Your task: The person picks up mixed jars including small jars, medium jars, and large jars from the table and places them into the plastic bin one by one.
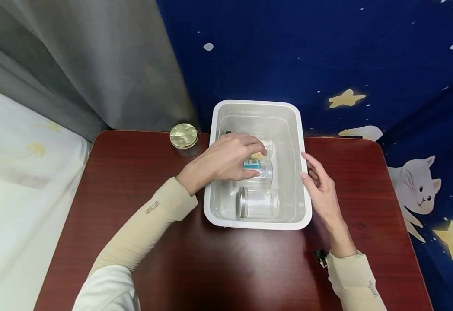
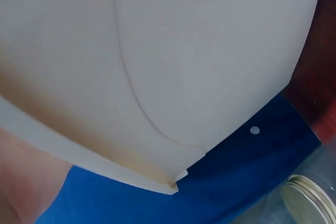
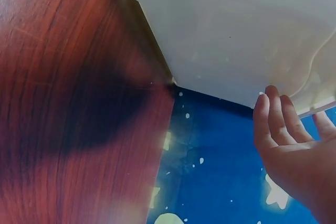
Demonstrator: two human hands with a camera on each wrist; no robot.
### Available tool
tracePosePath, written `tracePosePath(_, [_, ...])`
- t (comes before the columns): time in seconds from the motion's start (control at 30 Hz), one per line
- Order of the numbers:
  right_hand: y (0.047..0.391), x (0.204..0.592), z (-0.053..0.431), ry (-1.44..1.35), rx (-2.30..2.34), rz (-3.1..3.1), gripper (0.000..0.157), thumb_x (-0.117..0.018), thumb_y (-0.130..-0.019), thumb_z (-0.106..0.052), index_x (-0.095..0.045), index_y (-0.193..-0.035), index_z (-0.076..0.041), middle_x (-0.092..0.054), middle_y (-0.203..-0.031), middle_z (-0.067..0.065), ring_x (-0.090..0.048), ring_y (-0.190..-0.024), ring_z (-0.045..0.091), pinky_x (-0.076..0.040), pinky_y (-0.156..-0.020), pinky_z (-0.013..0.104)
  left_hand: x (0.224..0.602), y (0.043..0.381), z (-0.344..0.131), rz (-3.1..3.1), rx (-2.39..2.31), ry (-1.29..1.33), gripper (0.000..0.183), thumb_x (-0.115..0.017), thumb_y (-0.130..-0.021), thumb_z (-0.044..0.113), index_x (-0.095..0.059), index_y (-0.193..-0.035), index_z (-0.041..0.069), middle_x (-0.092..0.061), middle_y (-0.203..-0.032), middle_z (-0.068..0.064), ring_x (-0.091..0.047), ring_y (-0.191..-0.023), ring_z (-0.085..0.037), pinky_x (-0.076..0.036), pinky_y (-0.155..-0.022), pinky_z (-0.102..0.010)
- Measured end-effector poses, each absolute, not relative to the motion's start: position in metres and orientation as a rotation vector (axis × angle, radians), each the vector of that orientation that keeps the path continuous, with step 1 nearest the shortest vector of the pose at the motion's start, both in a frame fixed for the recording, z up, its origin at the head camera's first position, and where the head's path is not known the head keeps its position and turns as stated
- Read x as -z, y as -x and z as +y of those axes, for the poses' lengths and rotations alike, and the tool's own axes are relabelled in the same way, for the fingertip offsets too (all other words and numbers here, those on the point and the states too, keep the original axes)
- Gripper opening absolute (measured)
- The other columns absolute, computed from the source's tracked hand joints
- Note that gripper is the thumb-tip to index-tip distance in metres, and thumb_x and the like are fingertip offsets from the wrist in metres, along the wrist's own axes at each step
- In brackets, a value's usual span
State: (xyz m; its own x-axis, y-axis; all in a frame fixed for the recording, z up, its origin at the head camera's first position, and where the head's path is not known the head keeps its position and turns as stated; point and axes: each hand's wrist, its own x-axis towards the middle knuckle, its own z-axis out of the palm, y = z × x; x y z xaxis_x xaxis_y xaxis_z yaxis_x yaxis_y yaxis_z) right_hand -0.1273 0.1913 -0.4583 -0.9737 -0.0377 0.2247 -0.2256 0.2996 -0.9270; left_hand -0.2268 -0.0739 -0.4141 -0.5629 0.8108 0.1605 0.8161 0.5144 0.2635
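In the head view, a white plastic bin (image 1: 257, 224) stands on the table with clear jars lying inside. My left hand (image 1: 230, 156) reaches in over the left rim, its thumb and fingers curved round a clear jar with a teal label (image 1: 252, 164). Just behind it lies another clear jar (image 1: 268, 144), partly hidden by that hand. A clear jar with a silver lid (image 1: 260, 203) lies nearest the front wall. Against the bin's right side, my right hand (image 1: 321, 192) touches the rim with loosely extended fingers, seen on the outer wall in the right wrist view.
Left of the bin, a jar with a gold lid (image 1: 184, 135) stands upright at the back of the dark red table (image 1: 226, 268). A small black object (image 1: 320, 257) lies by the right sleeve. A blue curtain (image 1: 273, 47) hangs behind, beside a grey one (image 1: 133, 65).
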Motion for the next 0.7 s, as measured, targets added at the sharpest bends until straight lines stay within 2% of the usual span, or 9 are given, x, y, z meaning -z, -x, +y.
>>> tracePosePath(0.27, [0.136,0.487,0.199,-0.233,-1.824,-2.327,0.049,-0.051,-0.099,0.004,-0.048,-0.146,-0.005,-0.055,-0.137,0.022,-0.056,-0.120,0.011,-0.043,-0.096,0.018,0.412,0.230,-0.089,-2.659,0.582,1.394,0.043,-0.073,-0.084,0.047,-0.068,-0.117,0.019,-0.064,-0.121,0.004,-0.058,-0.110,-0.013,-0.045,-0.095,-0.035])
tracePosePath(0.5, [0.134,0.490,0.199,-0.230,-1.869,-2.277,0.047,-0.050,-0.099,0.002,-0.049,-0.146,-0.006,-0.054,-0.138,0.021,-0.055,-0.121,0.014,-0.043,-0.097,0.020,0.410,0.235,-0.098,-2.649,0.588,1.333,0.046,-0.072,-0.085,0.046,-0.071,-0.122,0.019,-0.061,-0.133,0.005,-0.054,-0.123,-0.016,-0.041,-0.103,-0.035])
tracePosePath(0.7, [0.135,0.491,0.199,-0.239,-1.850,-2.287,0.048,-0.050,-0.099,0.002,-0.048,-0.147,-0.006,-0.056,-0.136,0.021,-0.056,-0.120,0.015,-0.044,-0.096,0.020,0.407,0.239,-0.107,-2.640,0.600,1.265,0.047,-0.071,-0.086,0.046,-0.070,-0.123,0.018,-0.063,-0.129,0.005,-0.055,-0.122,-0.017,-0.041,-0.103,-0.036])
